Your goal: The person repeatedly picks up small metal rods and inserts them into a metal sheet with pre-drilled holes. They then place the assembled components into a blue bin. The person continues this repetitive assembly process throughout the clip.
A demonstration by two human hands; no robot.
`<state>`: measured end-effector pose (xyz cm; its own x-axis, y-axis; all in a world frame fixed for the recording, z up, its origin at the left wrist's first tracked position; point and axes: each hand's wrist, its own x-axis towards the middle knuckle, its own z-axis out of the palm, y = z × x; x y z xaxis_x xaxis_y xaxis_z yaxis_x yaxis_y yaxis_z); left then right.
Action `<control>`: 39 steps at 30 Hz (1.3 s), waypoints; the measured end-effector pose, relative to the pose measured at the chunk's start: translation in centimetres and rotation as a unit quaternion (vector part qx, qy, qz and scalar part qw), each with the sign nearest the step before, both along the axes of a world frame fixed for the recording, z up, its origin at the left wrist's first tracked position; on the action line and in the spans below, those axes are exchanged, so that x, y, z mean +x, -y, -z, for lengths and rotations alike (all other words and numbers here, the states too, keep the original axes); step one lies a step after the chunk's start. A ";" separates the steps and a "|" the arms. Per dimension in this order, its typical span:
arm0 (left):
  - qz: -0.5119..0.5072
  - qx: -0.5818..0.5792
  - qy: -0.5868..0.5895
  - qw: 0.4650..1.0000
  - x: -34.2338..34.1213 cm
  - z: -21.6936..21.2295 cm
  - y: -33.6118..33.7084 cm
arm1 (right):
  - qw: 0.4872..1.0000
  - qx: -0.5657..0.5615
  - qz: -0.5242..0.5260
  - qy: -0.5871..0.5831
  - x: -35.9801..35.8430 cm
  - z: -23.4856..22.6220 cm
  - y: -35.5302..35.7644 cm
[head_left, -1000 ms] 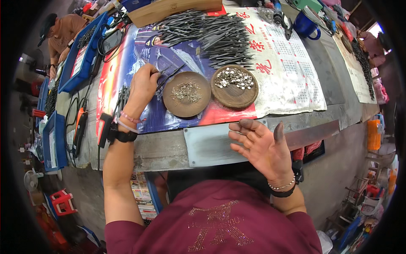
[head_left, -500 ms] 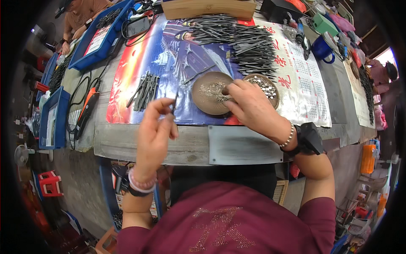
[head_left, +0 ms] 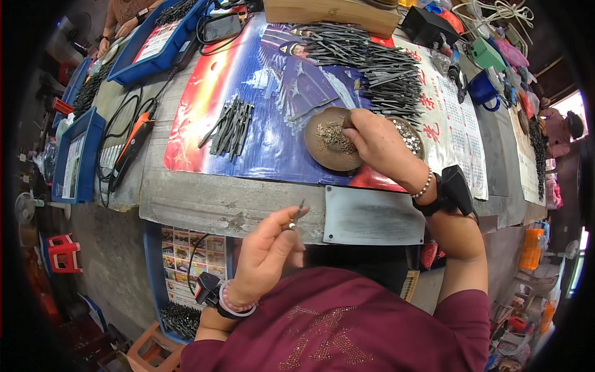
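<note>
My left hand (head_left: 268,247) is over the table's near edge, its thumb and fingers pinching a thin dark metal strip (head_left: 300,209). A small shiny silver piece (head_left: 292,226) shows at the fingertips. My right hand (head_left: 385,147) reaches over a round brown bowl (head_left: 316,155), which holds a heap of tiny brassy pins (head_left: 334,136). Its fingers are pinched together by the heap; what they hold, if anything, is too small to make out. Partly behind that hand sits a second bowl of small silver discs (head_left: 409,139). A small bundle of dark strips (head_left: 232,130) lies left of the bowls.
A large pile of dark strips (head_left: 390,80) lies behind the bowls, before a wooden box (head_left: 334,15). An orange-and-black power tool (head_left: 133,146) with its cord and blue bins (head_left: 77,161) are at the left. A blue mug (head_left: 483,87) stands at the right. Another person works at far left.
My left hand has drawn back toward me and down with the dark strip; the silver piece now shows in it. My right hand stays over the bowl of pins. The view has shifted slightly.
</note>
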<state>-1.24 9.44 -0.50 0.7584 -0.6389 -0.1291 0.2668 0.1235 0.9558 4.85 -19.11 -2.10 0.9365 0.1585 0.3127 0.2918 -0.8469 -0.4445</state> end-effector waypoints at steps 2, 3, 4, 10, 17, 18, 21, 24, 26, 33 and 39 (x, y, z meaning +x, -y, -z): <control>0.008 -0.004 0.015 1.000 -0.1 0.1 0.3 | 0.996 0.077 0.017 -0.041 -0.1 -0.4 0.2; 0.009 -0.003 0.025 1.000 -0.2 0.1 0.5 | 0.995 0.088 0.016 -0.039 -0.1 -0.6 0.3; 0.009 -0.016 0.007 1.000 -0.3 0.0 0.7 | 0.994 0.100 0.016 -0.036 -0.1 -0.7 0.4; 0.001 -0.034 -0.027 0.999 -1.0 -0.1 1.3 | 0.982 0.178 0.021 -0.065 0.7 -0.7 0.6; -0.011 -0.010 -0.002 1.000 -1.3 0.1 1.7 | 0.970 0.227 -0.003 -0.084 0.4 -1.1 0.9; -0.008 -0.020 -0.003 1.000 -1.4 0.1 1.8 | 0.970 0.233 -0.008 -0.072 0.1 -1.3 0.8; 0.007 -0.033 -0.021 0.999 -1.5 -0.4 2.1 | 0.960 0.265 -0.021 -0.083 -1.1 -2.3 0.1; 0.012 -0.005 0.009 1.000 -1.8 -1.3 2.7 | 0.899 0.393 -0.062 -0.183 -3.6 -3.7 -0.6; 0.039 0.010 0.041 0.998 -2.0 -1.8 3.0 | 0.842 0.477 -0.093 -0.234 -6.1 -4.6 -0.9; 0.128 0.028 0.264 0.956 -1.4 -2.5 4.6 | 0.665 0.628 -0.151 -0.374 -12.5 -5.0 -1.7; 0.127 0.018 0.365 0.922 -1.3 -2.5 5.7 | 0.644 0.640 -0.182 -0.378 -13.8 -4.5 -1.7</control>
